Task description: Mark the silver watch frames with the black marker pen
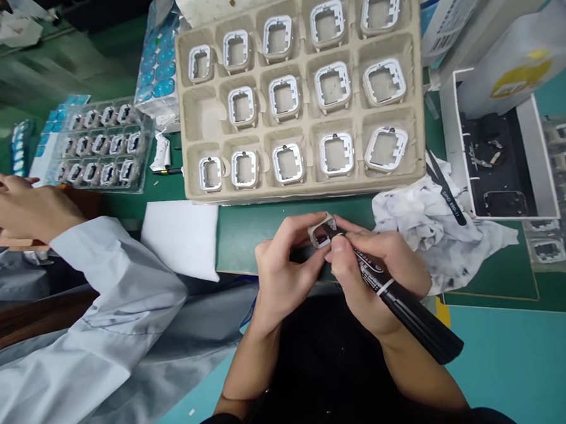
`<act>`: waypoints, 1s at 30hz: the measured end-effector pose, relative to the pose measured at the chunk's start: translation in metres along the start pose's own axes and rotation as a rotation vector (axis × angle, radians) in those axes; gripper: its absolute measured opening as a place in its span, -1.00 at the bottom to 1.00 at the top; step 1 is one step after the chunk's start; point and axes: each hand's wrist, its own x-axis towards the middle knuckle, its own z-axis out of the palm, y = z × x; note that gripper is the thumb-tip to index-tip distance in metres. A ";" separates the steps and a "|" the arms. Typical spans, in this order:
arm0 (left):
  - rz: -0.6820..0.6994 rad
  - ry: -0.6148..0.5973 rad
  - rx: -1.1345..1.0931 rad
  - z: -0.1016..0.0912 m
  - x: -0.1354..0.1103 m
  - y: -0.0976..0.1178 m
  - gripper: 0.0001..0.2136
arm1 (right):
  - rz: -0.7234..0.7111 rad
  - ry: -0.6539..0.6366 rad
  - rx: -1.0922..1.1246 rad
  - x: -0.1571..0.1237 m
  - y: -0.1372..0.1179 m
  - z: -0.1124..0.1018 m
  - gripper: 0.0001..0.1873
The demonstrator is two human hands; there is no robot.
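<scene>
While left fingers [296, 226] grip a frame [318, 224], right fingers [377, 244] clasp a white-lettered marker [404, 305].

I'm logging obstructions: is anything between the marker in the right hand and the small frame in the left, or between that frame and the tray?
Nothing visible: the marker in the right hand points into the frame in the left hand. Towards the tray, only holding fingers and green tabletop show in between.
</scene>
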 end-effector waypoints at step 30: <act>-0.338 -0.121 -0.377 -0.009 0.016 0.001 -0.45 | 0.071 0.083 0.167 -0.003 0.002 0.008 -0.84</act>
